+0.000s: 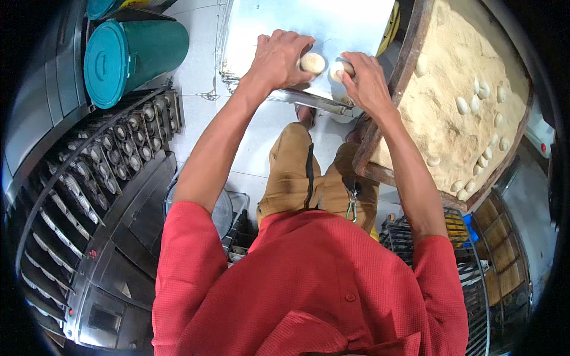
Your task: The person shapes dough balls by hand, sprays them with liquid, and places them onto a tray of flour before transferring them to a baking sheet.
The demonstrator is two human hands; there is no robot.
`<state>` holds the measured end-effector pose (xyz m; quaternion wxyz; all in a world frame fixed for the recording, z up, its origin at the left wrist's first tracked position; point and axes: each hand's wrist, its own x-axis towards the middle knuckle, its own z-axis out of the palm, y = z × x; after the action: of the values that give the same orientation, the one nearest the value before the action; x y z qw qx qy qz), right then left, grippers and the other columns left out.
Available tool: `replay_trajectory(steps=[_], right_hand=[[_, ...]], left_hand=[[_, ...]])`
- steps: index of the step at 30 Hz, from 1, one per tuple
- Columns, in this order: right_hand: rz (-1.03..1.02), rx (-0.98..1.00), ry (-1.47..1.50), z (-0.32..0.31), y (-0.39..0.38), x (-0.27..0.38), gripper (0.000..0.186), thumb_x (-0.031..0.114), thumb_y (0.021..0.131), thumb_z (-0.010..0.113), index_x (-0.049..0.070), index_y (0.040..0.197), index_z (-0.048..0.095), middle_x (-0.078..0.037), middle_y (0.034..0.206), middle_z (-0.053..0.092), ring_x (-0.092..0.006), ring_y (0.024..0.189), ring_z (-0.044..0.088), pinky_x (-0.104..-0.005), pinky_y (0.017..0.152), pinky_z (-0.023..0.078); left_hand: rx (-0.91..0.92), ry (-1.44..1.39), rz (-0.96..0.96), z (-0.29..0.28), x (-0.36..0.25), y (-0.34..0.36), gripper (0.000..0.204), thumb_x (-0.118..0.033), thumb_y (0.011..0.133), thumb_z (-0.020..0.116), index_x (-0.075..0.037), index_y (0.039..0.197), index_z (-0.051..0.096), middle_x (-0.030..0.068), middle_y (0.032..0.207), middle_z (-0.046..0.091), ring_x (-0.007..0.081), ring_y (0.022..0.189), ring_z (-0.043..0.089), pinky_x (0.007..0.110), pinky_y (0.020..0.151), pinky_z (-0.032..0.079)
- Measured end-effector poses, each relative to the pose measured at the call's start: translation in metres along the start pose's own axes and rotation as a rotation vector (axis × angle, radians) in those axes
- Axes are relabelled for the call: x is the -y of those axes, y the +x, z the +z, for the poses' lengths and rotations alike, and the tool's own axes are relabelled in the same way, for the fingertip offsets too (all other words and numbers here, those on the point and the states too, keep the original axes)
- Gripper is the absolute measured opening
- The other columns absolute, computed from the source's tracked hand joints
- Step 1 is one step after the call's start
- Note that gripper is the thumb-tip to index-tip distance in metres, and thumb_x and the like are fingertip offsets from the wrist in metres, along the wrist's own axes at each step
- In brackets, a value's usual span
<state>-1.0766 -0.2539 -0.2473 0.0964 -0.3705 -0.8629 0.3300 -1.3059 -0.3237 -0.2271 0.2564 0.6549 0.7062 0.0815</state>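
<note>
Over a shiny metal baking tray (332,21) in front of me, each hand has a round dough ball. My left hand (279,56) curls round one dusted with crumbs (312,63), its thumb and forefinger at the ball's side. The thumb and fingers of my right hand (367,78) close on another dough ball (341,71), just right of the first. Whether either ball rests on the metal I cannot tell. To the right, a wooden-framed tray (409,56) holds pale crumbs (436,113) with several dough balls (484,90) scattered on them.
A teal lidded bin (145,56) lies toward the far left. Below it, a rack of metal moulds (127,139) stands beside a steel cabinet (113,261). A slatted metal rack (469,279) is at my lower right. White floor tiles (199,65) show left of the baking tray.
</note>
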Motion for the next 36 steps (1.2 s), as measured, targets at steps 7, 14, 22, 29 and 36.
replay_trajectory(steps=[7, 14, 22, 29, 36], right_hand=[[0.097, 0.080, -0.188, 0.004, 0.004, 0.030, 0.058, 0.021, 0.078, 0.076, 0.001, 0.129, 0.058, -0.021, 0.123, 0.061, -0.0414, 0.115, 0.055, -0.0486, 0.100, 0.042], [0.069, 0.006, -0.106, 0.021, 0.005, 0.025, 0.050, 0.020, 0.075, 0.077, 0.000, 0.118, 0.063, -0.019, 0.110, 0.063, -0.0379, 0.107, 0.058, -0.0474, 0.095, 0.045], [0.031, -0.118, -0.156, 0.009, -0.012, -0.001, 0.053, 0.026, 0.081, 0.073, -0.003, 0.123, 0.060, -0.023, 0.117, 0.063, -0.0384, 0.116, 0.056, -0.0489, 0.102, 0.043], [0.496, -0.495, 0.061, -0.133, -0.178, -0.077, 0.036, 0.010, 0.084, 0.072, 0.002, 0.118, 0.065, -0.017, 0.119, 0.065, -0.0347, 0.113, 0.059, -0.0440, 0.101, 0.046], [0.380, -0.526, -0.204, -0.226, -0.179, -0.218, 0.046, 0.012, 0.086, 0.067, 0.005, 0.130, 0.061, -0.016, 0.130, 0.063, -0.0339, 0.119, 0.055, -0.0458, 0.105, 0.042]], left_hand=[[-0.007, 0.089, 0.120, 0.001, 0.056, -0.024, 0.068, -0.025, 0.069, 0.087, -0.019, 0.132, 0.062, 0.0027, 0.123, 0.065, 0.0253, 0.116, 0.058, 0.050, 0.100, 0.036], [-0.097, 0.022, 0.193, 0.027, 0.024, -0.014, 0.054, -0.028, 0.076, 0.078, -0.021, 0.128, 0.064, -0.0002, 0.127, 0.062, 0.0211, 0.125, 0.054, 0.060, 0.111, 0.028], [-0.051, 0.081, 0.183, 0.033, -0.002, 0.009, 0.051, -0.023, 0.075, 0.079, -0.022, 0.124, 0.065, 0.0011, 0.126, 0.062, 0.0215, 0.126, 0.054, 0.064, 0.110, 0.027], [-0.337, -0.256, 0.476, 0.052, -0.169, 0.041, 0.050, -0.018, 0.078, 0.078, -0.013, 0.125, 0.063, 0.0061, 0.127, 0.063, 0.0256, 0.119, 0.058, 0.048, 0.105, 0.038], [-0.303, -0.063, 0.608, 0.122, -0.342, 0.141, 0.037, -0.013, 0.084, 0.072, -0.013, 0.121, 0.066, 0.0042, 0.126, 0.063, 0.0246, 0.118, 0.057, 0.044, 0.101, 0.037]])
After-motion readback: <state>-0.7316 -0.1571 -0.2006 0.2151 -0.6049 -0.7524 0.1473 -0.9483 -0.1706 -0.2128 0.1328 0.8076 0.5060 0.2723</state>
